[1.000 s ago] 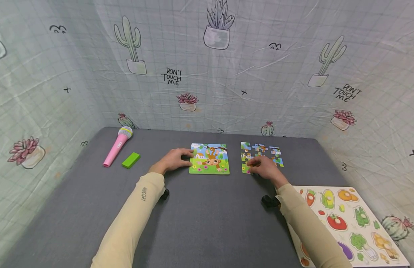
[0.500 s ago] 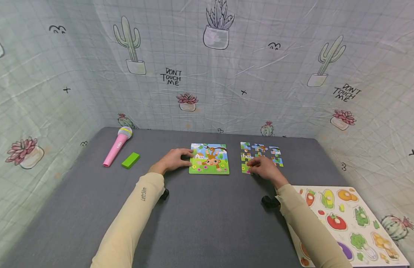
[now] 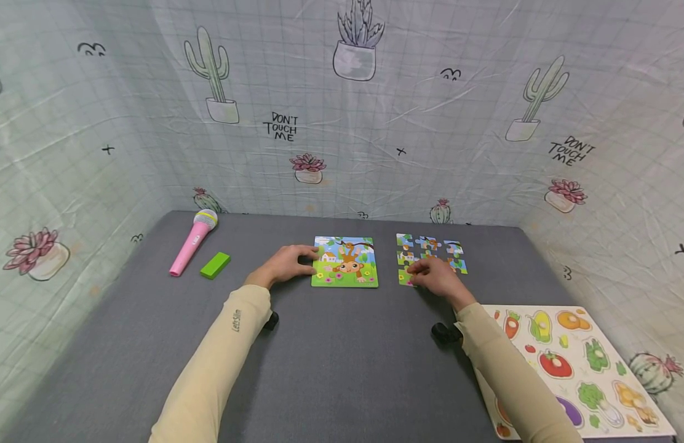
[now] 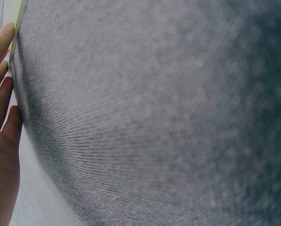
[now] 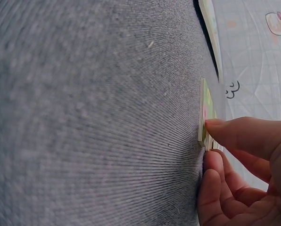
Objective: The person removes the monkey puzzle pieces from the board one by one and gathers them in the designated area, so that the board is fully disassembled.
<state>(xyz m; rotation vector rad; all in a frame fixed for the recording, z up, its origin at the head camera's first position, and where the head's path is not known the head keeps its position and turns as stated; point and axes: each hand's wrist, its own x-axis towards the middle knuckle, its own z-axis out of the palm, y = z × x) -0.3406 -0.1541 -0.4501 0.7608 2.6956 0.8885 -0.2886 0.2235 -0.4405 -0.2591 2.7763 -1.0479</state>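
Note:
A square monkey picture puzzle (image 3: 349, 277) lies flat on the grey table. My left hand (image 3: 286, 264) is at its left side, with thumb and fingers touching the edge; the left wrist view shows the fingers (image 4: 1, 101) fairly straight along it. To the right, loose jigsaw pieces (image 3: 430, 243) with a matching picture lie slightly apart in rows. My right hand (image 3: 438, 278) is over the lower ones and hides some. Its thumb and curled fingers pinch a green jigsaw piece (image 5: 203, 113), which appears low at the table surface in the right wrist view.
A white board with vegetable pictures (image 3: 588, 332) lies at the right, partly under my right forearm. Over on the left are a pink toy microphone (image 3: 192, 243) and a green block (image 3: 215, 266). Printed cloth walls (image 3: 342, 123) enclose the table's back and sides.
Both hands, the picture puzzle and the pieces stay where they were. Only the head view has shifted very slightly.

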